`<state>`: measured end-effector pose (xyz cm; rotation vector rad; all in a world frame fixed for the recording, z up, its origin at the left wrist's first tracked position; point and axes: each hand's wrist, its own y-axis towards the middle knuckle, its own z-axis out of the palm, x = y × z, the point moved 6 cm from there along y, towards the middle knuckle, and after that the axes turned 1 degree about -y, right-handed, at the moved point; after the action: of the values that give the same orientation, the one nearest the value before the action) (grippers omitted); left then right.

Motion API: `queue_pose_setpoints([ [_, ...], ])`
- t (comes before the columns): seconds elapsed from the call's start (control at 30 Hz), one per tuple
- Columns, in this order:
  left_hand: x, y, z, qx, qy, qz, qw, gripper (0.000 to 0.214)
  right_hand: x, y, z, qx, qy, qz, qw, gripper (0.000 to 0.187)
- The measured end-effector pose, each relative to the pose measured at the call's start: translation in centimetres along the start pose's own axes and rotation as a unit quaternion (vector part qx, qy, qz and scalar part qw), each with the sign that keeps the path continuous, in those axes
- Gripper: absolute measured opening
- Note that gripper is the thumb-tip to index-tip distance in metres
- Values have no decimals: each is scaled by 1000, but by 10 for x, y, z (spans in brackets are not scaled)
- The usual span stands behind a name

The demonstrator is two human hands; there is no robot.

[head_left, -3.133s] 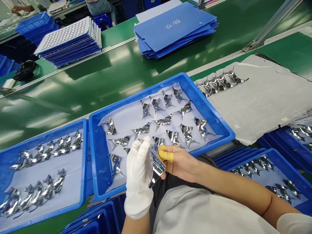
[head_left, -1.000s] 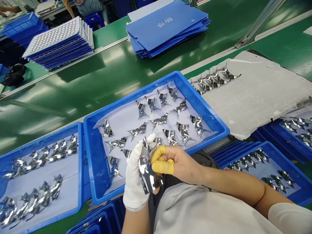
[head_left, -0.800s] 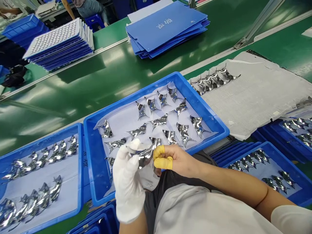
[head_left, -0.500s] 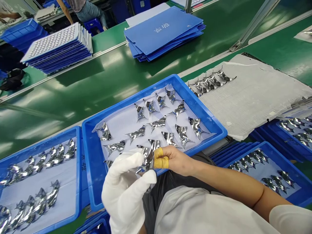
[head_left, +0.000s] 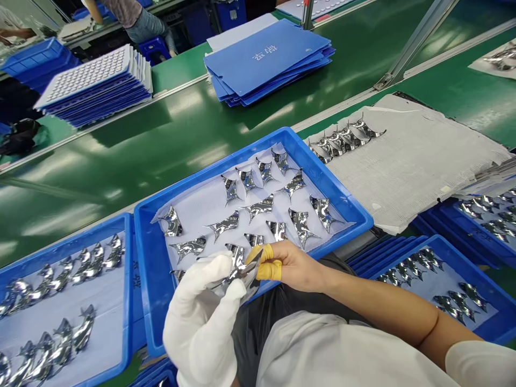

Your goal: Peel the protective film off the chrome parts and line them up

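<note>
My left hand [head_left: 203,322], in a white glove, pinches a shiny, mirror-like curved metal piece [head_left: 249,277] between thumb and fingers. At the piece's right end, my right hand [head_left: 288,266] grips it too, with yellow covers on the thumb and a finger. The piece is tilted and partly hidden by the glove. Just beyond it lies a blue tray [head_left: 141,252] lined with white sheet, bearing several similar pointed pieces [head_left: 260,207] spread apart.
Another blue tray [head_left: 129,301] of metal pieces stands at left, and one [head_left: 475,252] at lower right. More pieces lie on a pale padded sheet [head_left: 415,161]. Blue sheets [head_left: 266,59] and a stack of trays [head_left: 97,80] sit across the green bench. A person [head_left: 141,24] is at the back.
The metal piece has been turned between my hands, from fairly upright to slanting, with its edge now towards me. Both hands keep hold, and the view has shifted slightly.
</note>
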<state>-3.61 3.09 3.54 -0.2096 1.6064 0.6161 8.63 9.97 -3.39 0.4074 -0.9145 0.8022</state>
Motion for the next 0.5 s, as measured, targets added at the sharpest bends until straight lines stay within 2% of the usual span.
queue_pose_setpoints([
  [0.2,0,0,3,18,-23,-8,1000,39,1,3,1,11,-25,-12,1000,38],
  [0.33,3,3,-1,-6,-12,-6,1000,34,4,1,2,4,-9,-2,1000,38],
  [0.4,12,6,-4,-24,-7,-49,998,27,6,-3,6,20,12,20,1000,37],
  [0.5,32,6,-6,-44,-24,-166,985,21,9,-8,13,37,10,48,998,31],
])
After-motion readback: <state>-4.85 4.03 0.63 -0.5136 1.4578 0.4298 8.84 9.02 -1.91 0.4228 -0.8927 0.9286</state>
